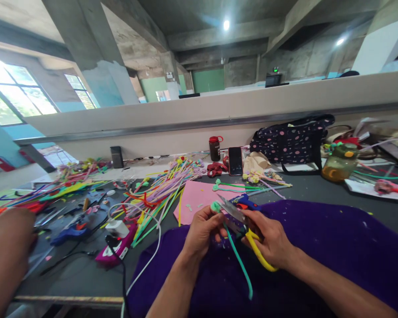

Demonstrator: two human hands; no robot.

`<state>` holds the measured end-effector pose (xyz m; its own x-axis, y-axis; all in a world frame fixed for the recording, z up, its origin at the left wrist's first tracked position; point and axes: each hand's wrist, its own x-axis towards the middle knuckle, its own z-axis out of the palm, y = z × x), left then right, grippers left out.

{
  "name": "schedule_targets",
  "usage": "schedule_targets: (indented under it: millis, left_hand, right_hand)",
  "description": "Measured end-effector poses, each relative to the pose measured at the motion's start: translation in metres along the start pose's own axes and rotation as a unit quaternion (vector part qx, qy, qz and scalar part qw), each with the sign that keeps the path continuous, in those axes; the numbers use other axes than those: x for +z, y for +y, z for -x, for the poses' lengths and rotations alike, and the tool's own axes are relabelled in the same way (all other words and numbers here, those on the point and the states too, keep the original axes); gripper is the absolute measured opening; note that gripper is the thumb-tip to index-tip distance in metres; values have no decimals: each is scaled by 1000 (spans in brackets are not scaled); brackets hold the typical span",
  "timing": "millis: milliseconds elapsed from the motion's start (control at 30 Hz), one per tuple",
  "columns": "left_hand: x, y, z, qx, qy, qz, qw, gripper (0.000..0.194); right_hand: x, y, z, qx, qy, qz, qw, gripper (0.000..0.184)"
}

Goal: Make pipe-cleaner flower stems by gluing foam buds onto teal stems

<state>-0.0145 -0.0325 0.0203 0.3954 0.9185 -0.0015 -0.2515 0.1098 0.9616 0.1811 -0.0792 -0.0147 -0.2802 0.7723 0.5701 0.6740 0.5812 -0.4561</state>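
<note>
Between the fingers of my left hand (202, 229) is a green pipe-cleaner flower (215, 206), a small pale-green head whose teal stem (239, 256) hangs down to the lower right. My right hand (268, 236) grips yellow-handled scissors (257, 251). Their metal blades (231, 209) point up and left, apart from each other, close beside the flower head. Whether a blade touches it I cannot tell. Both hands are above a purple cloth (305, 234). Just behind the scissors lies a blue glue gun (248, 202), partly covered by the blades and my right hand.
A pink sheet (195, 198) lies beyond my hands, with a heap of pipe cleaners (166, 190) to its left. A magenta power strip (117, 251) with cables is at left. A co-worker's arm (9, 247) reaches in there. Behind stand a phone (235, 161), bottle (215, 149) and bag (288, 141).
</note>
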Motion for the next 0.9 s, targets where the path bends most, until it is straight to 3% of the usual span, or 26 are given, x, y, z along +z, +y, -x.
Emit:
schedule_targets:
  millis: [100, 333, 633, 900]
  left_hand:
    - [1, -1, 0, -14, 5, -7, 1000, 20]
    - [5, -1, 1, 13, 1, 0, 1000, 18]
    - [7, -2, 2, 29, 59, -31, 997, 22]
    - [7, -3, 2, 47, 41, -42, 997, 19]
  right_hand:
    - [4, 1, 2, -38, 8, 41, 998, 56]
    - [3, 2, 1, -42, 34, 77, 996, 55]
    - [4, 4, 2, -46, 28, 85, 995, 55]
    - [4, 5, 0, -45, 30, 94, 994, 55]
